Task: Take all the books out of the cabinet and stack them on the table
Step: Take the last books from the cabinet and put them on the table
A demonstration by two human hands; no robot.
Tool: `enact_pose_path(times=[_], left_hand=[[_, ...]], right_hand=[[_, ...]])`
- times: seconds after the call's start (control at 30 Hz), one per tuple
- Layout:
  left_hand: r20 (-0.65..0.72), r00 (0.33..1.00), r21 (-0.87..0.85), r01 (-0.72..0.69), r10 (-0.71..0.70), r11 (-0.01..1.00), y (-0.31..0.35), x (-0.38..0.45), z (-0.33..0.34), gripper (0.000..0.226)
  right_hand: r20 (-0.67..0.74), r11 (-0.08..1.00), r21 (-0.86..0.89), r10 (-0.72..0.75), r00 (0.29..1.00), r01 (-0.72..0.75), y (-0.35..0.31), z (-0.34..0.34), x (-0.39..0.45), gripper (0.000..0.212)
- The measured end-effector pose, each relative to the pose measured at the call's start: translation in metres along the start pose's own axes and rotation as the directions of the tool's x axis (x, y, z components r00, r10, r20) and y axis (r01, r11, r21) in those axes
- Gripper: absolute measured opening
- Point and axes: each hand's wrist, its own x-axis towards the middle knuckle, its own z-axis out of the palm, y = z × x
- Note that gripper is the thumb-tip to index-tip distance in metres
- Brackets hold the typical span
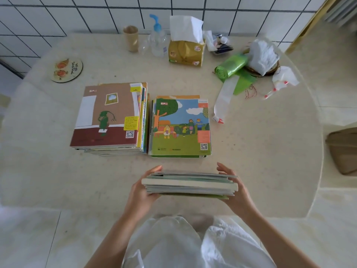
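Between my two hands I carry a bundle of several thin books (190,185), held flat above the near edge of the pale round table (260,151). My left hand (143,192) grips its left end and my right hand (235,192) grips its right end, fingers curled over the top. Just beyond the bundle lie two stacks side by side: a taller stack topped by a brown-cover book (108,115) on the left, and a lower stack topped by a green park-scene book (180,126) on the right. The cabinet is not clearly in view.
At the back of the table stand a cardboard tube (131,38), a pump bottle (157,40) and a gold tissue pack (185,52). A green bag roll (230,67), crumpled plastic bags (262,55) and a round coaster (66,69) lie around. A brown seat (343,149) is at the right.
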Motion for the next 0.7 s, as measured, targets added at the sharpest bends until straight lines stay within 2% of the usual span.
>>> enact_pose_path(times=[0.07, 0.13, 0.23, 0.33, 0.5, 0.7], left_hand=[[-0.007, 0.999, -0.015, 0.036, -0.036, 0.999, 0.005, 0.003, -0.001, 0.079], [-0.013, 0.999, -0.003, 0.048, -0.048, 0.999, 0.006, 0.010, -0.002, 0.062], [0.002, 0.995, 0.028, 0.097, -0.097, 0.995, 0.003, 0.020, -0.006, 0.048], [0.044, 0.993, 0.028, 0.108, -0.109, 0.994, 0.001, 0.031, -0.006, 0.050], [0.072, 0.991, -0.034, 0.117, -0.115, 0.993, 0.007, 0.040, -0.007, 0.056], [0.181, 0.970, -0.249, 0.206, -0.164, 0.946, 0.044, 0.055, -0.023, 0.067]], right_hand=[[-0.062, 0.999, 0.035, 0.019, 0.998, -0.016, -0.001, 0.000, 0.001, 0.083], [-0.078, 0.999, -0.032, 0.032, 0.996, -0.035, -0.001, -0.002, 0.001, 0.081], [-0.110, 0.991, -0.134, 0.014, 0.994, -0.029, -0.003, -0.009, 0.005, 0.063], [-0.086, 0.984, -0.168, 0.038, 0.996, -0.052, -0.010, -0.012, 0.010, 0.062], [-0.020, 0.993, -0.066, 0.100, 0.995, -0.102, -0.012, -0.018, 0.019, 0.065], [0.017, 0.984, 0.044, 0.172, 0.985, -0.173, -0.028, -0.034, 0.034, 0.044]])
